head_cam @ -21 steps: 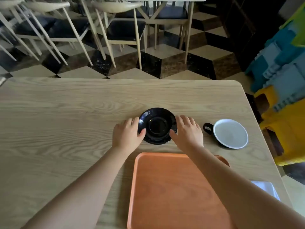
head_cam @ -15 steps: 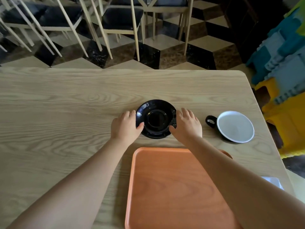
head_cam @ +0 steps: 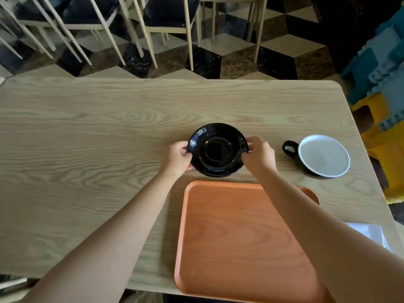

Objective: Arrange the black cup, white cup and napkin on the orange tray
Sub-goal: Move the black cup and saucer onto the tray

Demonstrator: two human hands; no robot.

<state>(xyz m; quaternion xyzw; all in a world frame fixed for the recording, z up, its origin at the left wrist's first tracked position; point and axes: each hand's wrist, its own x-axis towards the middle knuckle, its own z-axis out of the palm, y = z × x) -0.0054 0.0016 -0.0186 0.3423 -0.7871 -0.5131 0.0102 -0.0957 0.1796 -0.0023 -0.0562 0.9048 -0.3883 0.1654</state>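
A glossy black saucer (head_cam: 217, 149) is held just beyond the far edge of the orange tray (head_cam: 236, 237). My left hand (head_cam: 176, 159) grips its left rim and my right hand (head_cam: 259, 155) grips its right rim; it looks slightly raised. To the right stands a cup (head_cam: 323, 155), black outside with a black handle and white inside. A white napkin (head_cam: 369, 234) peeks out at the right, partly hidden by my right forearm. The tray has nothing on it.
The wooden table (head_cam: 87, 138) ends close behind the saucer and at the right beside the cup. Chairs (head_cam: 170, 16) stand on a chequered floor beyond it. Blue and yellow stools (head_cam: 384, 84) are stacked at the right.
My fingers have curled around the black saucer's rim on both sides, from lying flat beside it. The saucer seems lifted a little.
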